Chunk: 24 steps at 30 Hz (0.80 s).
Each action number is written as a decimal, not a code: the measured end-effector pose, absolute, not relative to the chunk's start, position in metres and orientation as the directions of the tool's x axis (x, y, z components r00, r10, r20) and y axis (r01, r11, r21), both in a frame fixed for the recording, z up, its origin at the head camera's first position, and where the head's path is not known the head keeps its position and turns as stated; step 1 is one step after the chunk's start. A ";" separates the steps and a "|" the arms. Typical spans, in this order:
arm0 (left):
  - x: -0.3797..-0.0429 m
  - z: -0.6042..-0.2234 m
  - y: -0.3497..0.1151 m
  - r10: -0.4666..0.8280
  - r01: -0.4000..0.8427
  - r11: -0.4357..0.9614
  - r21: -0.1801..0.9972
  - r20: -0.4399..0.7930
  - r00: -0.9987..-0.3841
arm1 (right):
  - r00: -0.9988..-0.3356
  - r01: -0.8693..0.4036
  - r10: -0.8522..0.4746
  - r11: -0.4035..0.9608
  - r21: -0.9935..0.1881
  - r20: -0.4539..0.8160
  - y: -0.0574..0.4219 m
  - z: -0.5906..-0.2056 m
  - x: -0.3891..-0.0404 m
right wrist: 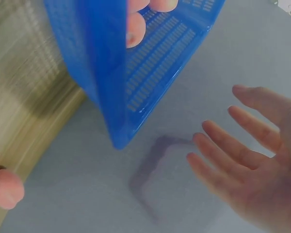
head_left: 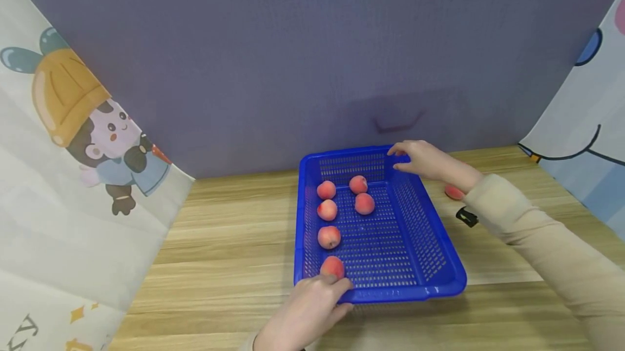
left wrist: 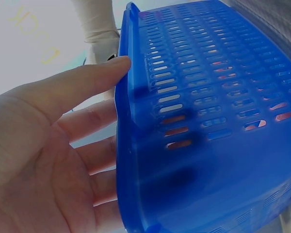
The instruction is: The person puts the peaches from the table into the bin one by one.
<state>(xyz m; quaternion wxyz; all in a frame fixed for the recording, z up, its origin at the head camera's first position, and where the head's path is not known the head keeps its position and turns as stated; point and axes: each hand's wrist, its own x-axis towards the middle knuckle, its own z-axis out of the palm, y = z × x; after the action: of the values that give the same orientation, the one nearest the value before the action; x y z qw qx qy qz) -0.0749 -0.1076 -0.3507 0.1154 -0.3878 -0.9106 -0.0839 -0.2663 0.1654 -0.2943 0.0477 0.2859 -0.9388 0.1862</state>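
A blue plastic basket (head_left: 434,221) with slotted walls and floor sits in front of me, with several pinkish-red peaches (head_left: 364,204) inside, mostly along its left side. My left hand (head_left: 312,302) grips the near rim by the left corner, right beside the nearest peach (head_left: 333,267). In the left wrist view the thumb lies on the outside of the basket wall (left wrist: 169,170) and the fingers pass behind the rim. My right hand (head_left: 420,158) hovers at the far right corner, fingers spread and loosely bent. The right wrist view shows that hand (right wrist: 252,160) apart from the basket, holding nothing.
Right of the basket, a peach (head_left: 454,192) lies on the wood-grain table (head_left: 229,231), partly behind my right forearm. A small black object (head_left: 467,216) shows beside my sleeve. A grey-purple panel (head_left: 244,69) rises behind the table, and cartoon-printed sheets (head_left: 58,188) flank it.
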 end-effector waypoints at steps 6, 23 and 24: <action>-0.075 -0.351 -0.108 0.688 0.727 0.684 0.061 0.278 -0.671 | -0.850 -0.527 -0.478 0.777 -0.345 0.221 0.179 -0.299 -0.267; -0.075 -0.350 -0.108 0.693 0.729 0.681 0.074 0.256 -0.674 | -0.863 -0.501 -0.420 0.785 -0.365 0.280 0.236 -0.340 -0.274; -0.075 -0.350 -0.108 0.693 0.728 0.681 0.073 0.257 -0.674 | -0.872 -0.486 -0.411 0.794 -0.365 0.267 0.238 -0.341 -0.274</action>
<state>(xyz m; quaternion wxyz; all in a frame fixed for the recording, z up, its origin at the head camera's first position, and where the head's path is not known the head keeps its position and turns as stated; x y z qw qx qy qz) -0.0748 -0.1079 -0.3500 0.1048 -0.3901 -0.9109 -0.0850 -0.2741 0.2382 -0.3413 0.0871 0.2378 -0.9431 0.2156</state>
